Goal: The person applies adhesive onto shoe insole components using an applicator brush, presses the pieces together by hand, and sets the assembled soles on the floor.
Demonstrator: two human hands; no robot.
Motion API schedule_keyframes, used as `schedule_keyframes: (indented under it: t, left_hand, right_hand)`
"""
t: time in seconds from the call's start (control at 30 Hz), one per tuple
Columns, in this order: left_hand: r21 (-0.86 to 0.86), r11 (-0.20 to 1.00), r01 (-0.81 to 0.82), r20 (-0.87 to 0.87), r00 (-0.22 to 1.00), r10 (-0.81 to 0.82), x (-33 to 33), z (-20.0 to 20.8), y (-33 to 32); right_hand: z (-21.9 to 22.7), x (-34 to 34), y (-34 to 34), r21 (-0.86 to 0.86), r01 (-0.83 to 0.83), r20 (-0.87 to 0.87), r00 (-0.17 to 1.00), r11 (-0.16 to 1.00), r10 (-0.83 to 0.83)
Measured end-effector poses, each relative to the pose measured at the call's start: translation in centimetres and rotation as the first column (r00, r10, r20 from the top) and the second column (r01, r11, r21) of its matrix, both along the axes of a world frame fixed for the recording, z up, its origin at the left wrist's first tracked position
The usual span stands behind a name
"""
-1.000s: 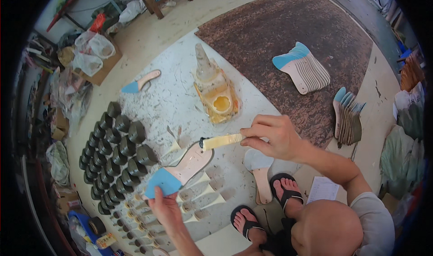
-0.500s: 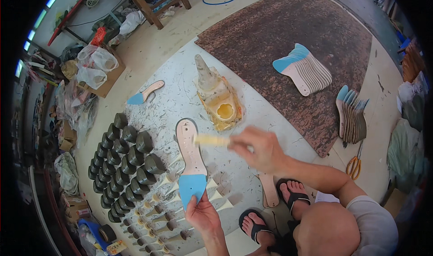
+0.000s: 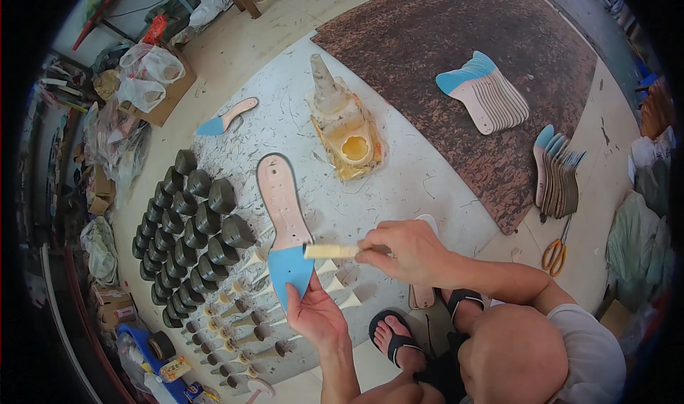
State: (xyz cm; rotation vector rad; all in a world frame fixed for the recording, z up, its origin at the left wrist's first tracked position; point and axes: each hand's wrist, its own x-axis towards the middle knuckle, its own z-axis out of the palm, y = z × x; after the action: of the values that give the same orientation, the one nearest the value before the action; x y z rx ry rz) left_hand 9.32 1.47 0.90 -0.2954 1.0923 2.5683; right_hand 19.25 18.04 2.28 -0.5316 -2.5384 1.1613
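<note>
In my left hand is a shoe insole, pink with a blue forefoot. My thumb lies on the blue toe end and the narrow heel end points away from me. My right hand is closed around a pale, flat-handled brush. The brush's dark tip is at the right edge of the blue part; whether it touches, I cannot tell. Beyond the hands stands a glue-crusted yellowish container with yellow liquid in its round opening and a grey cone rising behind.
Rows of black heel blocks stand at left, with slender pale and dark heels nearer me. One insole lies far left. Fanned insoles rest on a brown mottled sheet; another bundle and orange-handled scissors are at right.
The brush has moved from beside the insole's pink heel part nearer to me, to the blue part. The left hand has shifted the insole slightly left and away.
</note>
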Motion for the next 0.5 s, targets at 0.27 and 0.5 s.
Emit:
schedule_keyframes:
  t: [0.27,0.5]
  left_hand:
    - [-0.025,1.000,0.006,0.067,0.998,-0.004,0.1,0.3,0.1]
    - [0.210,0.968,0.141,0.388,0.896,-0.215,-1.2,-0.4,-1.7]
  right_hand:
    - [0.8,-0.9,0.9,0.124,0.188,-0.133,0.976,0.974,-0.171]
    - [-0.7,0.3,3.8,-0.329,-0.154,-0.204,0.975,0.932,0.089]
